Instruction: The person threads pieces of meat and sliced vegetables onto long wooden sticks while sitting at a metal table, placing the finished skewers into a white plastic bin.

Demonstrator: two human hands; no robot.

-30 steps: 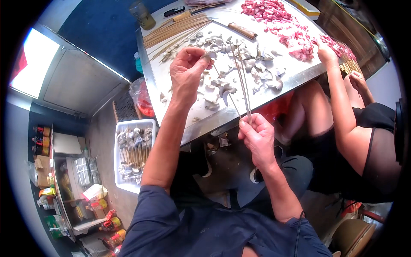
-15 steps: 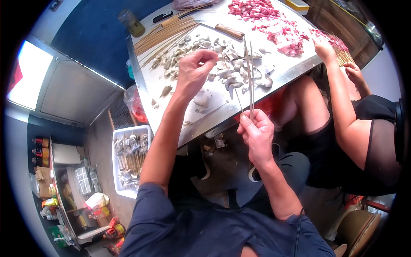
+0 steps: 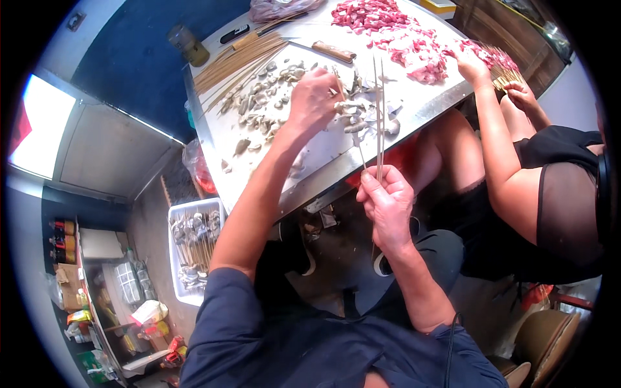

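Note:
In my right hand (image 3: 388,194), closed at the table's near edge, are several thin wooden skewers (image 3: 380,139) pointing up and away. One slants left, and grey-white food pieces (image 3: 353,119) show at its far part. My left hand (image 3: 314,97) is over the tabletop with its fingers drawn together beside those pieces; what is between the fingertips is hidden. Loose grey pieces (image 3: 249,115), soft and curved, lie scattered on a white board (image 3: 259,171) around and left of that hand.
A bundle of bare skewers (image 3: 239,61) and a wooden-handled tool (image 3: 333,51) lie farther back. Red diced meat (image 3: 407,45) is heaped at the far right, beside another person's hands (image 3: 472,68). A white tray of loaded skewers (image 3: 171,258) stands low left; a jar (image 3: 189,45) is at the back left.
My left hand has moved right and slightly down, toward the skewer's far part, where more grey pieces now show. My right hand keeps its hold. The table has shifted slightly up-left in view.

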